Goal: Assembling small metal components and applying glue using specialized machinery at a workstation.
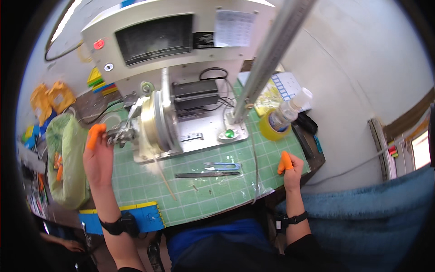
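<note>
My left hand, with orange finger covers, is closed at the outer end of a metal fixture on the benchtop machine's spindle. The fingertips are partly hidden there. Beside the fixture is a large round wheel with a brass-coloured face. My right hand is curled near the mat's right edge, orange covers on its fingertips; anything inside it is too small or hidden to name. Between my hands, blue thread snips lie above a dark, slim metal tool. A thin tan strand slants down from the machine.
The machine cabinet with its dark screen stands behind. A green button sits on the base, near an upright metal post. A clear bottle stands in a yellow holder at right. A green bag-lined bin is left.
</note>
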The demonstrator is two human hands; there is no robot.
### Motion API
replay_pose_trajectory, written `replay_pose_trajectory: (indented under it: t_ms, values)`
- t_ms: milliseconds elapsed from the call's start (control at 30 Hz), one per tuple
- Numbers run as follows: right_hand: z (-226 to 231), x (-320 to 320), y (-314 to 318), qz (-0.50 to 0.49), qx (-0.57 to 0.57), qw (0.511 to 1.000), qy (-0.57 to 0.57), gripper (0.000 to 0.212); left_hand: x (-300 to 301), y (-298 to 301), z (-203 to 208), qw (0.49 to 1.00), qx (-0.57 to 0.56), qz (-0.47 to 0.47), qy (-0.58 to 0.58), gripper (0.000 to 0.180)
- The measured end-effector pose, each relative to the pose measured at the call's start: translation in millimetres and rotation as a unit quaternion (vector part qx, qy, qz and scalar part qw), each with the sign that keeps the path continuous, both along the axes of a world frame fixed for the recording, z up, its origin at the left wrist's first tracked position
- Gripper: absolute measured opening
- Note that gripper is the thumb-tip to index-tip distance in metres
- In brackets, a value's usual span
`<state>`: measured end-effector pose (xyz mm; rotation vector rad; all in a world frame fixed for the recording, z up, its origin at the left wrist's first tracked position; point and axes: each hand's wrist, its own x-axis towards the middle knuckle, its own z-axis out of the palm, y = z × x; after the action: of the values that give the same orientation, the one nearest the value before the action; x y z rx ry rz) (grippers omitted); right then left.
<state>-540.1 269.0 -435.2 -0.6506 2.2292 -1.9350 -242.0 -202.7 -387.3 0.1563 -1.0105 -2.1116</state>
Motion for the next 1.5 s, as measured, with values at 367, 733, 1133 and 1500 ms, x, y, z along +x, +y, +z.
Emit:
replay_pose_trajectory:
  t_ms: [367,733,1133,1500]
  values:
    - [153,61,-46,0.377,-0.282,0.879,0.078,0.042,8,-12,-8,0.999,-0.040,0.006,-0.031,0.032]
    - [189,50,-21,0.512,-0.488,0.705,0.045,0.025,21,-23,-12,0.996,-0.076,-0.042,-0.008,0.037]
    - [185,48,-11,0.549,-0.441,0.710,0.000,0.020,16,-25,-8,0.990,-0.103,-0.096,0.001,0.043]
    - [176,41,2,0.624,-0.344,0.701,-0.036,0.047,17,-22,-1,0.996,-0.081,-0.041,-0.012,0.039]
